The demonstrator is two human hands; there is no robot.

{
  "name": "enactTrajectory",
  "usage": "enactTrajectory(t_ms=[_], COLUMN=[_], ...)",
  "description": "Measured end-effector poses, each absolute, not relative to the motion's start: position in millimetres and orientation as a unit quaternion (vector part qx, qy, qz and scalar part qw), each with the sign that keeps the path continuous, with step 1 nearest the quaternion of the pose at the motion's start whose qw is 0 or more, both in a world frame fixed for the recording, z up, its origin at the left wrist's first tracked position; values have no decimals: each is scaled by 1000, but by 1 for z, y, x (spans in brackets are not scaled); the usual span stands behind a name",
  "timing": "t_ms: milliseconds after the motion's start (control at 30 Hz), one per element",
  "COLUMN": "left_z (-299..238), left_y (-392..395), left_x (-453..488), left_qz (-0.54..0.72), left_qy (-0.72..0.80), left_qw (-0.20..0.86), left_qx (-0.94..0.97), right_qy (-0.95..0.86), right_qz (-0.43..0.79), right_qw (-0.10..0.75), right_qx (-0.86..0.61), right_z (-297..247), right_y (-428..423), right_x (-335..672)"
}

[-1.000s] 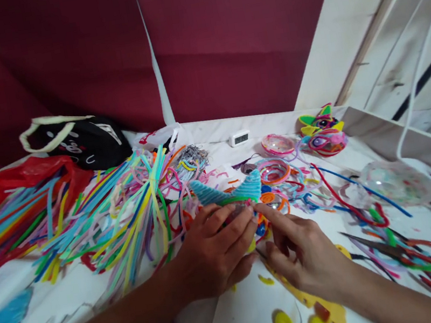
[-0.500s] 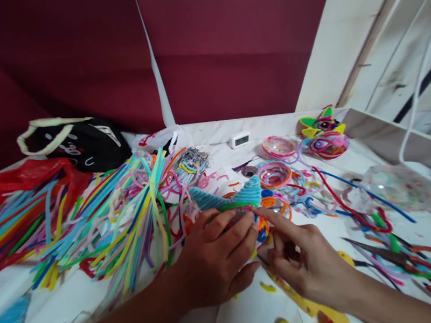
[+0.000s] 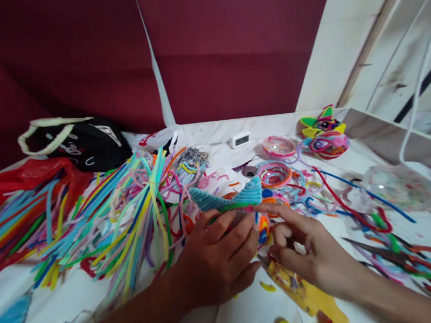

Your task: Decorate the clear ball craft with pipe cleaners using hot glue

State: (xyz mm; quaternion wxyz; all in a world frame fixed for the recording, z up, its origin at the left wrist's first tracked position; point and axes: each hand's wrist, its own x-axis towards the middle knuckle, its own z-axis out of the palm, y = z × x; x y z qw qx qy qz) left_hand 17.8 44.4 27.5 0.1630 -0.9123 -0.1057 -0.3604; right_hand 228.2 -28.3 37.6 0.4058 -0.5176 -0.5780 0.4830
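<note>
A craft piece with blue pipe-cleaner ears (image 3: 227, 199) and a green band below them sits in the middle of the table. My left hand (image 3: 220, 256) is closed around its lower part, fingers curled over the front, so much of the body is hidden. Orange and blue coils (image 3: 263, 227) show at its right side. My right hand (image 3: 305, 248) reaches in from the right, its stretched index fingertip touching the piece's edge below the right ear. The thumb and other fingers bend loosely, apart from the index finger. Under this hand lies a yellow sheet (image 3: 325, 310).
Bundles of pipe cleaners (image 3: 128, 230) spread at left beside a red plastic bag (image 3: 33, 176). Red-handled pliers (image 3: 415, 261) lie at right near a clear plastic dome (image 3: 399, 187). Behind stand decorated bowls (image 3: 275, 174), a small digital clock (image 3: 240, 139) and a finished-looking colourful craft (image 3: 324, 136).
My right hand has shifted slightly, its index finger lying straighter and higher along the craft's edge, uncovering more of the yellow sheet. My left hand keeps its hold.
</note>
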Motion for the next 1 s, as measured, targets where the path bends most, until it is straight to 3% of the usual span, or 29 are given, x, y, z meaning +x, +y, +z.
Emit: enactTrajectory(t_ms=[300,1000], left_z=[27,26], left_y=[44,45], left_x=[16,15], left_qz=[-349,-346], left_qy=[-103,-109], left_qw=[165,169], left_qx=[-917,-917], right_qy=[-547,-594], right_qz=[496,428], right_qw=[472,452], right_qx=[-483,-510], right_z=[35,29], right_y=[-29,-28], right_x=[230,233])
